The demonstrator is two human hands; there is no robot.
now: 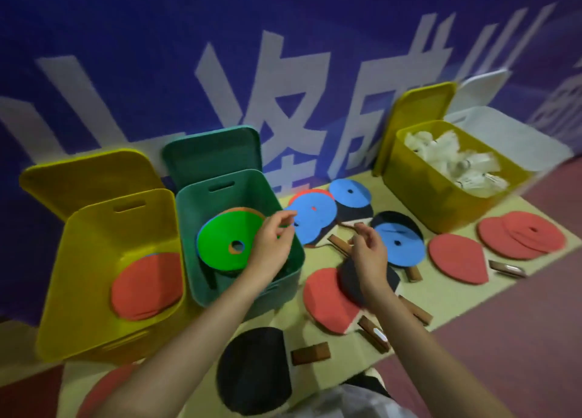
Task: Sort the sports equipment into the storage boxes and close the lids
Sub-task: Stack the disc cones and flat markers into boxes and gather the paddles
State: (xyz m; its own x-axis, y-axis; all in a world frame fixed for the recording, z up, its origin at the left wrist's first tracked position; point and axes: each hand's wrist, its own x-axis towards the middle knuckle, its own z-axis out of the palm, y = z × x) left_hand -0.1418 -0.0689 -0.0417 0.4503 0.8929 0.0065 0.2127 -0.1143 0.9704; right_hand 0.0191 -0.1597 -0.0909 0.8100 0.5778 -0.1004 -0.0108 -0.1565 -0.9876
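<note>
My left hand reaches over the open green box and pinches the right edge of a green disc that lies on other discs inside it. My right hand hovers with loosely curled fingers and holds nothing, above a black paddle and a red paddle on the mat. Three blue discs lie just behind my hands, partly on black paddles. The open yellow box at left holds red discs.
A second yellow box at right holds white shuttlecocks, with a white box behind it. Red discs, a red paddle and a black paddle lie on the mat. All lids stand against the blue wall.
</note>
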